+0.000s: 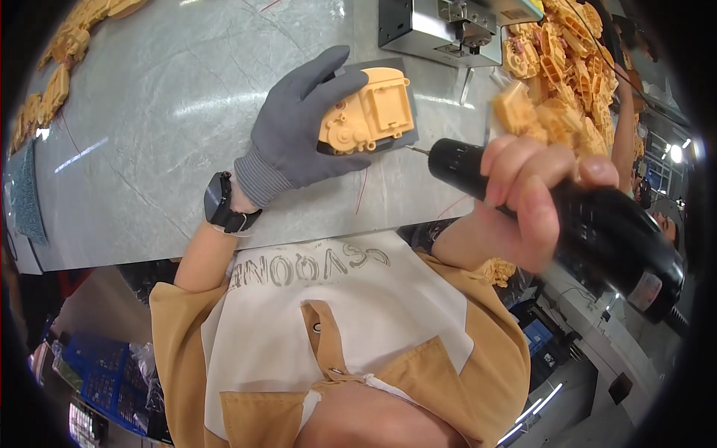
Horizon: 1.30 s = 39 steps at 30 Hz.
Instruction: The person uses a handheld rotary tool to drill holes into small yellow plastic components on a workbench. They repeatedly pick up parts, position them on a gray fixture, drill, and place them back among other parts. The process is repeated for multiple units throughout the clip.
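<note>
My left hand (pixel 295 131), in a grey glove, is closed around an orange plastic housing (pixel 373 112) with a square recess and round bosses. The housing lies over a dark flat block (pixel 409 136) on the table, its near-left side covered by my fingers and palm. My bare right hand (pixel 534 187) grips a black electric screwdriver (pixel 459 160) held level. The thin bit (pixel 417 149) points left toward the lower right corner of the housing, close to the dark block's edge; whether it touches cannot be made out.
A metal box-shaped device (pixel 441 33) stands at the far side of the table (pixel 179 97). Piled orange plastic parts (pixel 571 67) lie at the right, more parts (pixel 56 93) along the far left. A blue-grey pad (pixel 28 194) sits at the left edge. Another person's arm (pixel 624 119) shows at far right.
</note>
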Motion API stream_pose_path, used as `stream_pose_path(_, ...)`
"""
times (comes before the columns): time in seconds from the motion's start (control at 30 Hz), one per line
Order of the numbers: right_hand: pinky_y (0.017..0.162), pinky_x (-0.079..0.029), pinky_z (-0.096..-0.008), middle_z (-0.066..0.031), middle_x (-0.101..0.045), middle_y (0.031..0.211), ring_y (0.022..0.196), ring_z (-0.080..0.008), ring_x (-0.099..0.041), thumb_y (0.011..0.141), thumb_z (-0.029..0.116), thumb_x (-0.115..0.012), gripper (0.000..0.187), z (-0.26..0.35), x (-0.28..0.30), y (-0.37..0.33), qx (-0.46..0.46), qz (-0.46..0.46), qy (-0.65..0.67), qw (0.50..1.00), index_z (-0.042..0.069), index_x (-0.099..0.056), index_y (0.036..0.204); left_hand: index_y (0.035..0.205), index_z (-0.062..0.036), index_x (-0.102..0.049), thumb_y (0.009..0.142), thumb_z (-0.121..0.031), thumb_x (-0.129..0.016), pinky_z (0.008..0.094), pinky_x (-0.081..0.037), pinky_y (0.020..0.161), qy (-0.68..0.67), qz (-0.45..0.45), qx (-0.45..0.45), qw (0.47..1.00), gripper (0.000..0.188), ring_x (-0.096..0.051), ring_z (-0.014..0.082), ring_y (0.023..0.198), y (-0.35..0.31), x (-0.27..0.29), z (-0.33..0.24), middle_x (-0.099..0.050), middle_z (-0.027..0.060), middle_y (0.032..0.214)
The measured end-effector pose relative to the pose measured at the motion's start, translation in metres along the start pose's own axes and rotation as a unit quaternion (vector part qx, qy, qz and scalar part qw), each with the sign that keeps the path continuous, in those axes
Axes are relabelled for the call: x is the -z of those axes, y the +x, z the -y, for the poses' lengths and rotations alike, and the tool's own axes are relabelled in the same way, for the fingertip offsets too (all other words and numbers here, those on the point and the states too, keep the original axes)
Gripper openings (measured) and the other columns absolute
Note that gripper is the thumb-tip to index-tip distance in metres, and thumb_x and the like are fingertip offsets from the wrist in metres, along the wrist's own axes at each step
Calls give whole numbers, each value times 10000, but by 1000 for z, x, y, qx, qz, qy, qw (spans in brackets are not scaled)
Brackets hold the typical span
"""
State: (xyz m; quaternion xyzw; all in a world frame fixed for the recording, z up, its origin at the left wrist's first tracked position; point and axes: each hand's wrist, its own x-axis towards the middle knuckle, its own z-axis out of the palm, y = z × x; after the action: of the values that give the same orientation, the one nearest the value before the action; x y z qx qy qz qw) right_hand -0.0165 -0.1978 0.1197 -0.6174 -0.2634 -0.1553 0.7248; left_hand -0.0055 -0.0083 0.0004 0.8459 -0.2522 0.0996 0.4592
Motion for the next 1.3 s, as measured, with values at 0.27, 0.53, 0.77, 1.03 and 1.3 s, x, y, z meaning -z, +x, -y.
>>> stream_pose_path(0.27,482,-427,-308,-55,-483,572,473,-151,-458,729,-25,-576,443,-18,-16,4,-52,-93,-28,994,64,-340,1093,1233,-167,-445,542,-331,-821,389,-436,901,-10,-11,-10,1000,803,-500,309,1089,1,-1,4,-418,177,1275)
stream_pose_path(0.53,514,-406,-351,-89,-452,596,467,-187,-431,713,-50,-475,373,-24,-22,5,-75,-39,-111,990,43,-375,1060,1253,-148,-472,524,-322,-828,385,-431,911,-19,0,2,1000,830,-485,317,1112,-4,1,4,-389,184,1319)
stream_pose_path(0.77,567,-457,-330,-71,-512,612,526,-156,-495,690,-80,-608,423,-23,-18,-1,-91,-45,-109,989,74,-358,994,1241,-156,-477,535,-345,-815,387,-425,913,-6,6,15,1000,806,-479,312,1112,-3,3,4,-393,178,1310)
stream_pose_path(1.03,529,-448,-334,-61,-470,559,470,-152,-445,708,12,-519,482,-16,12,34,31,-96,63,993,33,-380,1168,1221,-157,-474,558,-380,-788,422,-380,961,-1,-3,18,1000,767,-447,328,1131,3,5,5,-411,165,1275)
stream_pose_path(1.3,525,-458,-295,-105,-544,563,439,-170,-509,662,-75,-590,401,-68,34,94,36,-181,-131,974,-55,-412,1021,1230,-160,-464,534,-418,-793,493,-298,1021,32,18,9,999,812,-442,327,1127,-1,6,2,-386,159,1294)
